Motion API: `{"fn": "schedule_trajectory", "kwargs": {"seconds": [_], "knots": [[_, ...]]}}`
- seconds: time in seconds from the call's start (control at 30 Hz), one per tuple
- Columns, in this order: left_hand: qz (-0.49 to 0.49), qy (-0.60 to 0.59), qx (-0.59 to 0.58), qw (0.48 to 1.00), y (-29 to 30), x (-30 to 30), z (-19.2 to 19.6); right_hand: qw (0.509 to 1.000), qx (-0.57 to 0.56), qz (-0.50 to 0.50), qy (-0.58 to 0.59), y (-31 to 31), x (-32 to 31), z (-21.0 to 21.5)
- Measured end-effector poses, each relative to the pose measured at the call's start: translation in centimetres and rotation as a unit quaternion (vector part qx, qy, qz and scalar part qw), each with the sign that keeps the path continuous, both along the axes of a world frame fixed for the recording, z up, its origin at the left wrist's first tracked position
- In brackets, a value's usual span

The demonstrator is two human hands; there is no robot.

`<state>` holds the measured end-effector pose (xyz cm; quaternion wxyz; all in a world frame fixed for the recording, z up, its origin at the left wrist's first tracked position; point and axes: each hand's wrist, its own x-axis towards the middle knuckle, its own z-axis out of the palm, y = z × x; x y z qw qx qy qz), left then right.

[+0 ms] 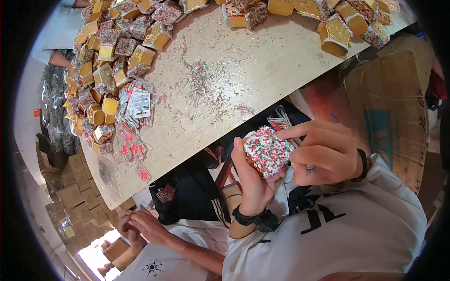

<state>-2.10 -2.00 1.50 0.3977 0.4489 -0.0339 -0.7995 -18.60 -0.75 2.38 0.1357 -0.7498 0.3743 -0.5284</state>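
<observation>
My left hand (253, 180) cradles a small block covered in red, green and white sprinkle-like beads (267, 151), held close to my chest below the table edge. My right hand (323, 152) presses against the block's right side, index finger stretched over its top; a thin metal pin seems to stick out between its fingers. A black band sits on each wrist. Red-and-white tags (281, 122) lie just behind the block.
A pale wooden table (262, 61) carries scattered metal hooks (206, 89), loose beads, piles of gold and beaded blocks (108, 61), and tag packets (138, 104). Another person's hands (140, 227) work at lower left. Cardboard boxes (393, 103) stand at right.
</observation>
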Motion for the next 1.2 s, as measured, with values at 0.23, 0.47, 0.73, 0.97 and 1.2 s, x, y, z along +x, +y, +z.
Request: {"fn": "schedule_trajectory", "kwargs": {"seconds": [0.23, 0.47, 0.73, 0.97, 1.2], "knots": [[-0.015, 0.091, -0.045, 0.995, 0.4, 1.0, -1.6, 1.000, 0.019, -0.002, 0.014, -0.2, 0.0, -0.4], [0.003, 0.007, -0.102, 0.995, 1.0, 1.3, -1.9, 0.997, 0.046, 0.007, 0.062, 0.4, -0.7, -0.3], [-0.027, -0.253, -0.291, 0.922, 1.7, 2.4, -4.1, 0.972, 0.204, 0.116, -0.015, -0.4, -1.7, -1.0], [-0.063, -0.110, -0.147, 0.981, 0.6, 1.7, -3.1, 0.991, 0.125, 0.036, 0.018, 0.0, -0.5, -1.8], [-0.103, 0.058, -0.033, 0.992, 0.9, 1.5, -3.9, 0.972, 0.225, 0.063, -0.026, 0.1, -0.5, -1.3]]}}
